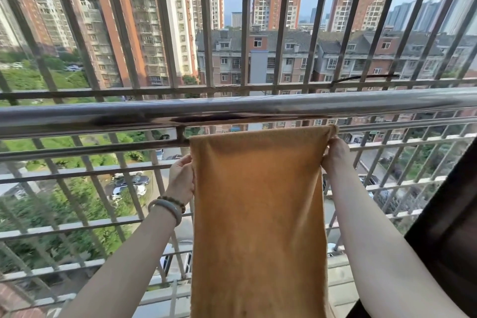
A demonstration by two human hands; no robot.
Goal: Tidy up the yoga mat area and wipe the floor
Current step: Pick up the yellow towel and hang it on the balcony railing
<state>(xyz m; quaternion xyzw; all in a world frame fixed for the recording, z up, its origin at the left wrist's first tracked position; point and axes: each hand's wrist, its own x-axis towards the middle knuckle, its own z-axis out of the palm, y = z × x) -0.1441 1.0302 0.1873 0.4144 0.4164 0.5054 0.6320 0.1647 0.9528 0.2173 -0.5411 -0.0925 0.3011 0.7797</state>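
Head view, high-rise balcony: a mustard towel [258, 201] hangs flat from a bar just below the steel handrail [103, 116]. The left hand [182, 178] and right hand [335, 156] each hold a side edge near the top, grip closed on cloth. Soft, limp and probably light, it handles best by those upper edges.

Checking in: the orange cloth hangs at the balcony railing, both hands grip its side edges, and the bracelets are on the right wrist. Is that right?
Not quite: the bracelets are on the left wrist, as the head view shows. The rest holds: the orange cloth hangs at the balcony railing, and the left hand and right hand grip its side edges.
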